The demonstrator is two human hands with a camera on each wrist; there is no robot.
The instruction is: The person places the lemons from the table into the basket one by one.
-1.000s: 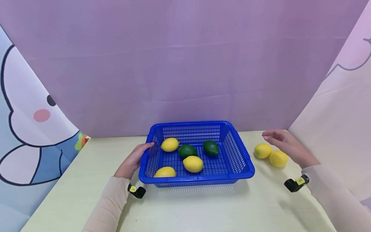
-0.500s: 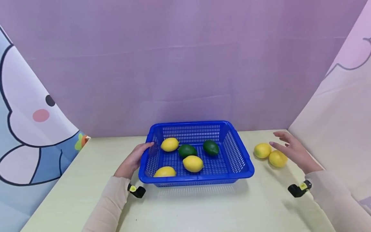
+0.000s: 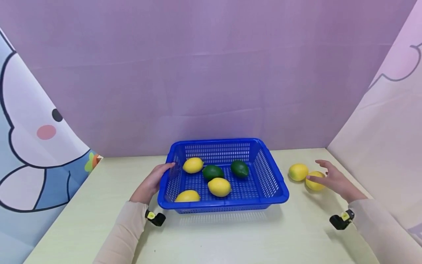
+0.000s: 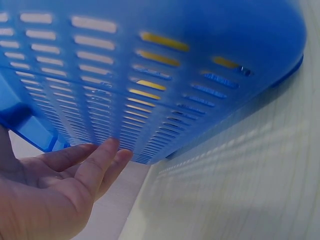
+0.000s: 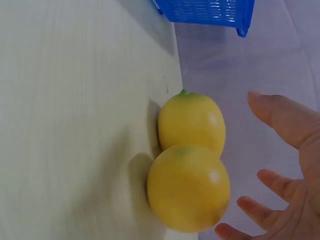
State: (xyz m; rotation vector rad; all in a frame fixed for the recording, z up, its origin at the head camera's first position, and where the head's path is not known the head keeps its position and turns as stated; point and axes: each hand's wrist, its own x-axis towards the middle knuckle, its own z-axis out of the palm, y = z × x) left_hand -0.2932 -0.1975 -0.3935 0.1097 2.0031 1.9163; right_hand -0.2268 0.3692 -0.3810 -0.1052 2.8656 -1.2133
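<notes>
A blue plastic basket [image 3: 227, 201] holds three lemons, one of them the front lemon [image 3: 219, 187], and two dark green fruits, such as the right green fruit [image 3: 240, 168]. My left hand [image 3: 153, 183] grips the basket's left rim, thumb over the top; in the left wrist view the fingers [image 4: 95, 167] lie against the slotted outer wall. To the right of the basket, two more lemons sit side by side on the table: a farther lemon [image 3: 298, 172] and a nearer lemon [image 5: 189, 189]. Over the nearer one hovers my right hand [image 3: 336, 182], fingers spread and holding nothing.
The pale table [image 3: 214, 238] runs back to a purple cloth backdrop [image 3: 211, 73]. Printed cloth panels, including the left panel [image 3: 36, 146], flank both sides. A black camera [image 3: 341, 220] is strapped on the right wrist.
My right hand has shifted right and then lowered toward the nearer lemon, its thumb and fingers spreading apart. The left hand and the basket stay put.
</notes>
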